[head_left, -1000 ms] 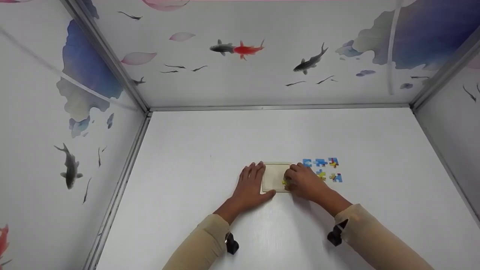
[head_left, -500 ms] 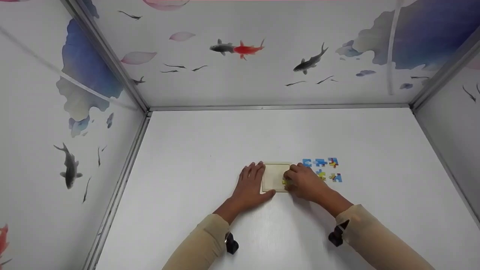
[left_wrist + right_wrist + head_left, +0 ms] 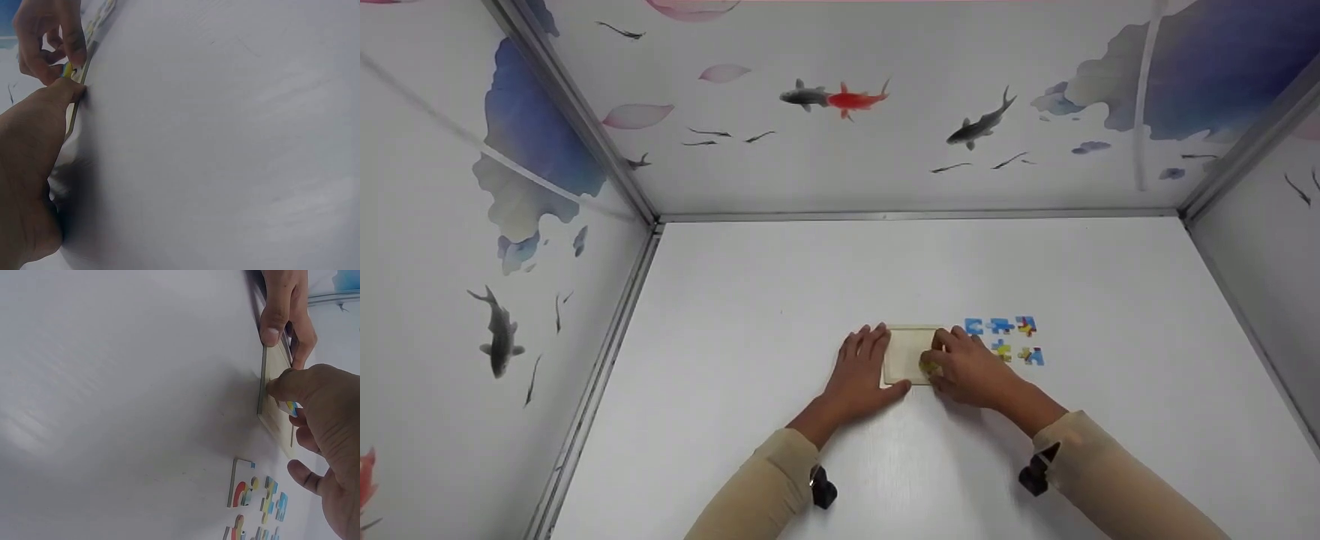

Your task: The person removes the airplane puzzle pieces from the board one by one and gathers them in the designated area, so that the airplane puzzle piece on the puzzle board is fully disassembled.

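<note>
A shallow pale wooden puzzle tray (image 3: 903, 354) lies flat on the white table. My left hand (image 3: 858, 375) rests along its left side with fingers straight, and the thumb touches the near edge. Over the tray's right part, my right hand (image 3: 973, 369) pinches a yellow puzzle piece (image 3: 928, 364) between thumb and fingers. In the right wrist view that piece (image 3: 291, 407) stands tilted above the tray floor, partly hidden by the fingers. The left wrist view shows a yellow and blue bit of it (image 3: 68, 70) beside the left thumb.
Several loose puzzle pieces lie in rows to the right of the tray, among them a blue one (image 3: 973, 326) and a blue and red one (image 3: 1027, 325). The right hand partly covers this area. Printed walls with a metal edge (image 3: 885, 217) enclose the table.
The right hand's fingers have shifted and spread slightly, and the puzzle piece has moved a little left, showing more of itself. The left hand and tray stay put.
</note>
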### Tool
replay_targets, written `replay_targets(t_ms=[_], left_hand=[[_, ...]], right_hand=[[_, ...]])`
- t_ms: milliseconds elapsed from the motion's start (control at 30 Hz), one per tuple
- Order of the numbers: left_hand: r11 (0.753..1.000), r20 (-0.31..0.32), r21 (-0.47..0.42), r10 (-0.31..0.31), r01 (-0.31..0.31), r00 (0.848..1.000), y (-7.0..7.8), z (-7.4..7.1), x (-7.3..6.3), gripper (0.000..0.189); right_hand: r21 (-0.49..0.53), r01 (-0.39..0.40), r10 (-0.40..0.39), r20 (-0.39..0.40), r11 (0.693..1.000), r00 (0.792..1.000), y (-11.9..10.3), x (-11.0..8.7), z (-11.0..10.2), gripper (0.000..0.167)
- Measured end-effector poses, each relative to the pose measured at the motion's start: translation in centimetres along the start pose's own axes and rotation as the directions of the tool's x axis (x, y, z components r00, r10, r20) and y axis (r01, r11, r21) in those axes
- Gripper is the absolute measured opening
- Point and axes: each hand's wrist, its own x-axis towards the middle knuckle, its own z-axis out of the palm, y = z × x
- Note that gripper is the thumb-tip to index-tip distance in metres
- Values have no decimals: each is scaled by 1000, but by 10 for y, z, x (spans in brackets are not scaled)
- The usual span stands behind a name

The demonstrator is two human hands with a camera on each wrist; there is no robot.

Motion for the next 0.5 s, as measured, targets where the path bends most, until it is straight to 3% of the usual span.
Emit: replay_targets(t_ms=[500], left_hand=[[1000,-29,-29,9,-10,1000,-3,4,-2,93]], right_hand=[[1,86,-85,-80,996,993,6,-3,5,24]])
